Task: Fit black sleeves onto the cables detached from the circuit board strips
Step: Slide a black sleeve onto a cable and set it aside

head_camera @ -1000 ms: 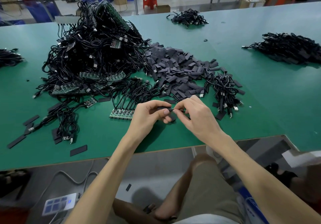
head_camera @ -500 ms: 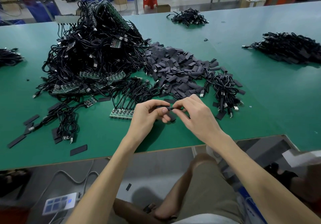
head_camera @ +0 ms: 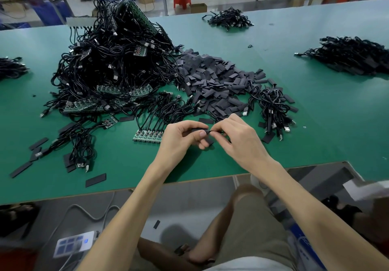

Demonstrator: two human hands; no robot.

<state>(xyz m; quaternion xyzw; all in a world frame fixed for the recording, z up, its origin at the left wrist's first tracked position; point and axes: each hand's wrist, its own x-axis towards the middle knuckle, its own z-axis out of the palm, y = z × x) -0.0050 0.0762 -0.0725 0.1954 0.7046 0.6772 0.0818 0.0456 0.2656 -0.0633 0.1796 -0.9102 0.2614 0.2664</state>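
At the table's (head_camera: 315,136) near edge, six o'clock from the sleeve pile (head_camera: 214,85), my left hand (head_camera: 183,139) pinched a black sleeve (head_camera: 196,130) between curled thumb and fingers. My right hand (head_camera: 242,142), fingers curled, pinched a cable end (head_camera: 215,131) at the sleeve's three o'clock mouth. I judged the risk to be a flattened mouth: pushed off-axis, the thin cable could buckle or slip.

A single head-worn wide-angle view looks forward and down across the green table (head_camera: 315,123), close above the person's forearms.
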